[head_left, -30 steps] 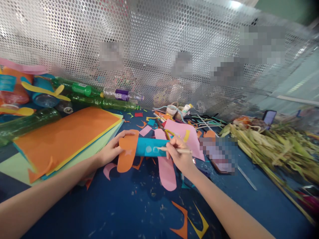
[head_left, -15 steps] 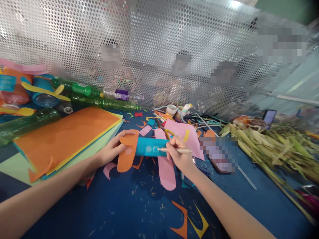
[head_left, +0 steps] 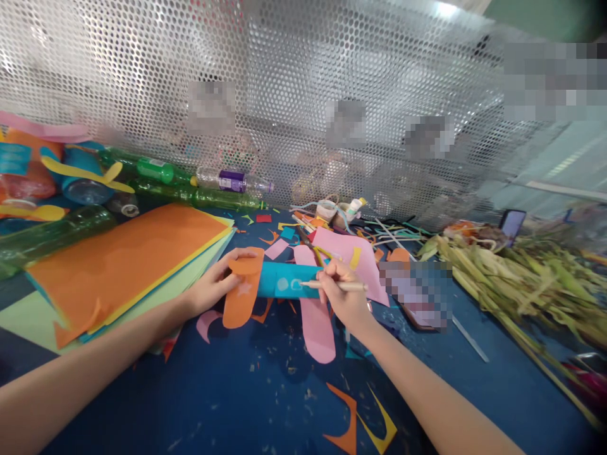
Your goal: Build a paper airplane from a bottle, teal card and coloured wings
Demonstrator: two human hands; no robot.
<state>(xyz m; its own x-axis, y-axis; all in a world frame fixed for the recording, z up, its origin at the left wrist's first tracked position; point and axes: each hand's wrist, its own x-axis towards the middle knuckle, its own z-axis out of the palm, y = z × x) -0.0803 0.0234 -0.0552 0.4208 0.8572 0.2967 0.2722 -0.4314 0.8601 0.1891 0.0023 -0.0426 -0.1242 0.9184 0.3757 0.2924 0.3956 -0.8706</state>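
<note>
Right hand: curled in a narrow writing grip around a pale pen.
Pen tip: shifted only slightly over the last second, at an outlined mark on the blue piece; apparently touching.
Marks: pale and side by side, filled at the round mark, ringed around a blue middle at the outlined mark; judged part-drawn, with marking in hand.
Left hand: pinching the upper part of an orange strip between thumb and fingers; steadying it, by the look of things.
Star: seen more crisply than a second ago, pale, on the orange strip.
Blue piece: between both hands above the dark blue table; lengthwise from left to right, crossed near its left end by the orange strip.
Pink strip: crossing behind the blue piece near the right hand, long axis running toward the wearer; cannot tell whether joined.
Pen: nearly level, pointing left, in line with the blue piece.
Left side: stacked with coloured sheets.
</note>
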